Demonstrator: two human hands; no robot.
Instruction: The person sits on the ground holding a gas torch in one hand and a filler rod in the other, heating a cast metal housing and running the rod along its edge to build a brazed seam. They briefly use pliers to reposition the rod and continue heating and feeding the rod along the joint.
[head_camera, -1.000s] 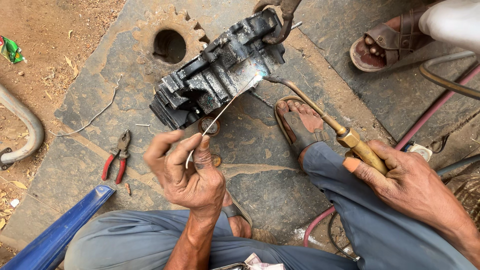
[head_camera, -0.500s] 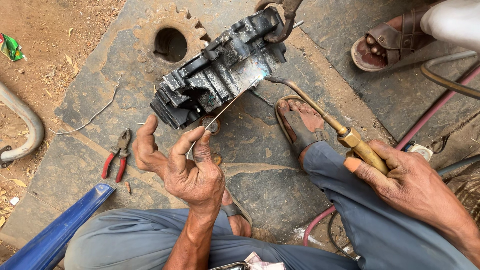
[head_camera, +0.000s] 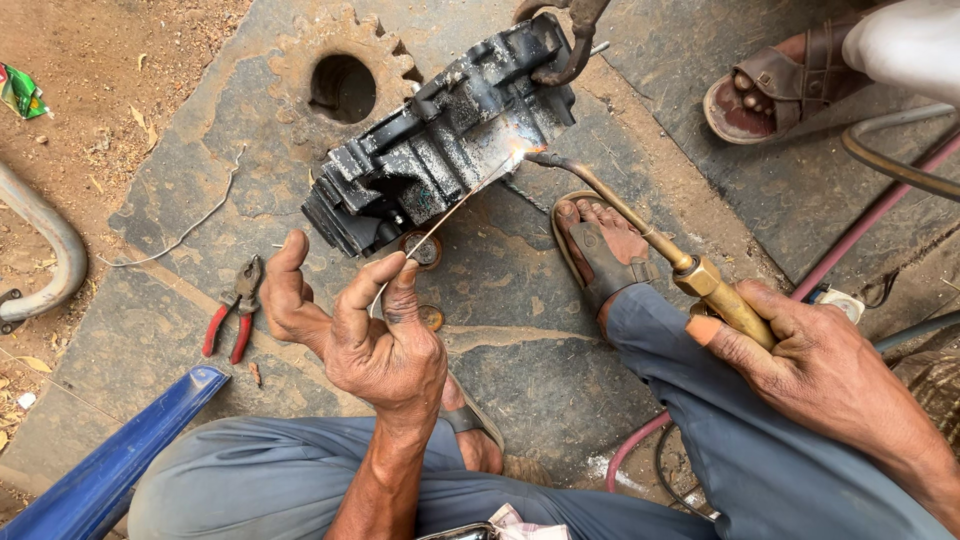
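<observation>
A thin filler rod (head_camera: 445, 215) is pinched between the thumb and fingertips of the left hand (head_camera: 365, 335) at lower centre of the frame, while a brass torch (head_camera: 655, 250) is gripped in the closed right hand (head_camera: 810, 365) at lower right. Rod tip and torch flame are brought together on the blackened engine casting (head_camera: 440, 150) in the upper middle, which is set on a dark stone slab (head_camera: 520, 300). Red-handled pliers (head_camera: 232, 318) are seen at left, a toothed gear (head_camera: 340, 75) behind the casting, and another person's sandalled foot (head_camera: 775, 90) at upper right.
</observation>
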